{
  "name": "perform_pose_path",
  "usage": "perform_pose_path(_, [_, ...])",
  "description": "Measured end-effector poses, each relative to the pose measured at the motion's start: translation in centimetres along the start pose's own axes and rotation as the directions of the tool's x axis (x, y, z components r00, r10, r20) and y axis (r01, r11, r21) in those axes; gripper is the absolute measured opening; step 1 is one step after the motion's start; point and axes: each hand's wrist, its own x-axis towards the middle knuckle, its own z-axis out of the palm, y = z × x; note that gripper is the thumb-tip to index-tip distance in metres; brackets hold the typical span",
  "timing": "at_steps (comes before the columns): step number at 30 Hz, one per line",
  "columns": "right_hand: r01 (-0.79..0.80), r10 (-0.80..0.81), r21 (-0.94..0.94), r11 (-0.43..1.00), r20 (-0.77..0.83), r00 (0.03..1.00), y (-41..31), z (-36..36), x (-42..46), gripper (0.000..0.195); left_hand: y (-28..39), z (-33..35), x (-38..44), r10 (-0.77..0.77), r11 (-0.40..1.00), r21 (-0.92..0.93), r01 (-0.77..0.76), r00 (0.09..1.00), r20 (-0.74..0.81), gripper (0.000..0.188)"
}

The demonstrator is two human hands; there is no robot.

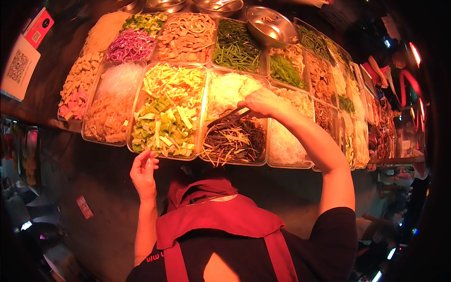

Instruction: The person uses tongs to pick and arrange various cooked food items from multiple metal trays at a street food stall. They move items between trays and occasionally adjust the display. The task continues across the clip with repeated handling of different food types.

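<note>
My right hand (262, 101) grips a pair of dark chopsticks (230, 118). Their tips point left over a clear tray (266, 141) that has pale noodle strands (225, 90) at the far end and dark shredded strands (243, 135) with yellowish shreds at the near end. Some pale strands lie right behind my fingers. At the front edge of the neighbouring tray (165, 155), my left hand (144, 169) is raised with loosely curled fingers and nothing visible in it. That tray holds chopped leafy greens (165, 127) and yellowish shreds (172, 83). Whether my left fingertips touch its rim is unclear.
Beyond stand trays of shredded purple cabbage (130, 46), tofu strips (186, 35) and green beans (236, 56). A metal bowl (271, 26) rests on the back trays. Printed code signs (21, 68) stand at left. Another person's arm (378, 72) shows at far right.
</note>
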Motion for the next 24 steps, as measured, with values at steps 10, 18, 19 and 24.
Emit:
perform_pose_path(10, [0.001,-0.13,-0.233,0.973,-0.542,0.83,-0.4,-0.6,-10.7,0.032,-0.1,0.5,0.0,-0.014,1.0,0.01,0.014,1.0,-0.002,0.027])
perform_pose_path(18, [-0.215,0.097,-0.307,0.927,-0.357,0.929,0.7,0.8,-19.8,0.034,-0.1,2.4,0.8,-0.006,1.0,0.018,0.004,0.997,0.076,0.028])
perform_pose_path(19, [-0.228,0.116,-0.263,0.937,-0.38,0.918,0.4,1.0,-20.2,0.034,-0.1,2.5,0.8,-0.014,1.0,0.015,0.013,0.997,0.073,0.027])
perform_pose_path(24, [-0.307,0.341,0.172,0.936,-0.232,0.911,-0.7,0.5,-20.8,0.04,-0.4,2.7,1.1,-0.015,1.0,0.0,0.015,0.997,0.08,0.027])
